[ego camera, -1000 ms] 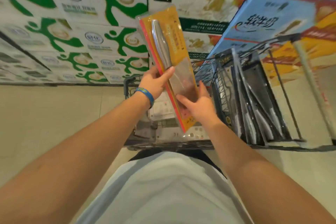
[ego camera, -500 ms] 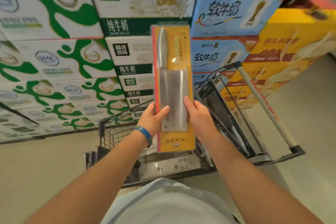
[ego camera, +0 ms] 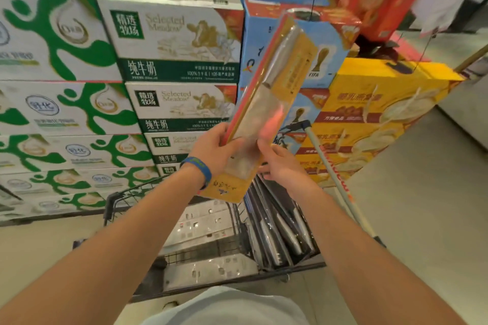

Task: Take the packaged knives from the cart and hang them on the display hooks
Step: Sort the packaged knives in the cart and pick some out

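Note:
A cleaver in a yellow and red blister pack [ego camera: 266,103] is held up in front of me, its top leaning to the right. My left hand [ego camera: 215,148], with a blue wristband, grips the pack's left edge. My right hand [ego camera: 281,163] holds the lower right edge, thumb on the front. Below stands the wire cart [ego camera: 124,199]; several dark packaged knives [ego camera: 280,227] stand on edge in its right side, and white packs [ego camera: 203,221] lie flat in its left. No display hooks are in view.
Stacked milk cartons [ego camera: 169,42] fill the wall behind the cart, with blue [ego camera: 261,42] and yellow boxes [ego camera: 380,113] to the right. The cart's handle bar [ego camera: 332,174] slants down on the right. Pale floor [ego camera: 422,192] stretches to the right.
The pack has tilted from upright to leaning right and moved rightward. The view has swung right and up, so the cart sits lower and the yellow boxes show more.

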### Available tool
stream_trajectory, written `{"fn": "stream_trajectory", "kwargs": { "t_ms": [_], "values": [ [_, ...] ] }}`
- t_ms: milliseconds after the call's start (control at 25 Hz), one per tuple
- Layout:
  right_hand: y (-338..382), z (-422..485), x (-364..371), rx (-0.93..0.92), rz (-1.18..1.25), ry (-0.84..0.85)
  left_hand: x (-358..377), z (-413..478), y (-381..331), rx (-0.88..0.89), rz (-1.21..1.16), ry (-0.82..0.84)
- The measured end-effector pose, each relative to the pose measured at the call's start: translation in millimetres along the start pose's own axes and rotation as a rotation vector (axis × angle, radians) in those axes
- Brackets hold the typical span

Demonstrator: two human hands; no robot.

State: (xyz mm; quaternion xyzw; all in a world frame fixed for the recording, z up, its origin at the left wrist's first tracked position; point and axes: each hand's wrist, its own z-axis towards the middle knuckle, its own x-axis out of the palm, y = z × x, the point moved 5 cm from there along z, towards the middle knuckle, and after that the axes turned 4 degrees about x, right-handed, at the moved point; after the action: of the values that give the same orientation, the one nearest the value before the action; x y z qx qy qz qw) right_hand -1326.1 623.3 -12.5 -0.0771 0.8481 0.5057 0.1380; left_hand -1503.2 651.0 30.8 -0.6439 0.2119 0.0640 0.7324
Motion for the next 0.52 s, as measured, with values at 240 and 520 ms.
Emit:
{"fn": "stream_trajectory", "kwargs": {
  "t_ms": [240,520],
  "values": [
    [27.2,-34.2,-79.5,-0.436,-0.317,-0.692,7.4,14.8,-37.0,0.138,0.532,0.109],
    [9.4,-53.9,-96.6,-0.390,-0.956,-0.667,31.3,23.4,-65.3,0.357,1.098,0.355]
  ]
}}
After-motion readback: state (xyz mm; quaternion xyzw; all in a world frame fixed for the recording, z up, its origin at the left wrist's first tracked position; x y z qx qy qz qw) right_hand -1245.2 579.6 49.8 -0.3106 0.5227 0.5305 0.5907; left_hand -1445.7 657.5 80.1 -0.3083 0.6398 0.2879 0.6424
